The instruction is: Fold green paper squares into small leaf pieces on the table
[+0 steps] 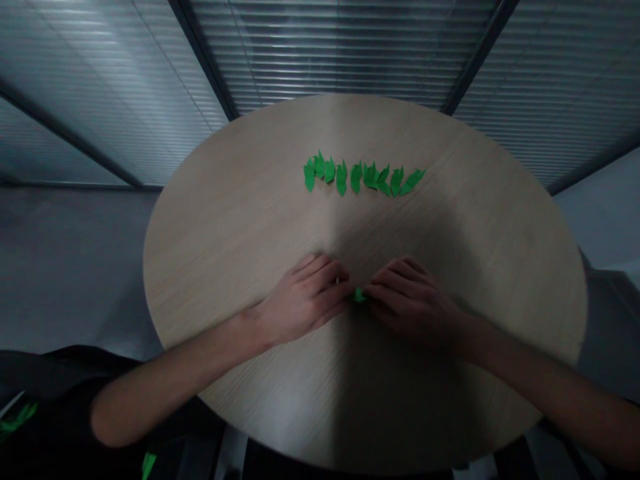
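Both my hands rest on a round, light wooden table (250, 200), fingertips meeting near its middle. My left hand (305, 300) and my right hand (410, 300) have their fingers curled and pressed on a small green folded paper piece (359, 294); only a sliver of it shows between the fingertips. Farther back on the table lies a row of several finished green folded paper pieces (363, 177), side by side, well apart from my hands.
Behind the table stand glass walls with horizontal blinds (325, 47) and dark frames. Grey floor lies to the left. Bits of green paper (17, 419) show at the lower left, near my dark clothing.
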Motion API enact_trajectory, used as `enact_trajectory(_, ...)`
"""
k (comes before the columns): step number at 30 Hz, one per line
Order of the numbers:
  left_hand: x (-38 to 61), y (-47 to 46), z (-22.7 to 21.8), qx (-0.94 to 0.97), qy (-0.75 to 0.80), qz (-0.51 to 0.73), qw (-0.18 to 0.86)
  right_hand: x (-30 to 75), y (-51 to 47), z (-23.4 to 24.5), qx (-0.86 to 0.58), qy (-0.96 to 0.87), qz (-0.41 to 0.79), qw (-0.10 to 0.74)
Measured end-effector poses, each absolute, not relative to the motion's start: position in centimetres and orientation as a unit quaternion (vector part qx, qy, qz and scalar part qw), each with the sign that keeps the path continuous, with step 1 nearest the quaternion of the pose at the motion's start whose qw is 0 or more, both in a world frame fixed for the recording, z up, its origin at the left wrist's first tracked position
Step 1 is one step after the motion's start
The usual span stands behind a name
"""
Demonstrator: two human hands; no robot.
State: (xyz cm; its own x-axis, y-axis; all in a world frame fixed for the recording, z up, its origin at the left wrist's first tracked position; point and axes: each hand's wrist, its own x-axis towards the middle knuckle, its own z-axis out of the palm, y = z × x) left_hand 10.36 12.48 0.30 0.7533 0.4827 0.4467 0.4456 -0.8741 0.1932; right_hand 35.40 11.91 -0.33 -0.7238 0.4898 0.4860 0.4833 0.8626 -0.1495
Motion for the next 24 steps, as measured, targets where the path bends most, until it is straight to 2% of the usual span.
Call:
enact_trajectory(5,10.5,11.9,0.9,0.931,0.298,0.2,0.071,35.2,11.6,0.3,-0.273,-0.942,0.016,0.194)
enact_trajectory(19,10.9,12.2,1.6,0.884,0.356,0.17,0.253,34.6,12.3,0.7,-0.36,-0.903,0.173,0.162)
enact_trajectory(24,10.8,12.6,1.9,0.877,0.374,0.14,0.268,34.5,12.7,0.9,-0.373,-0.898,0.19,0.135)
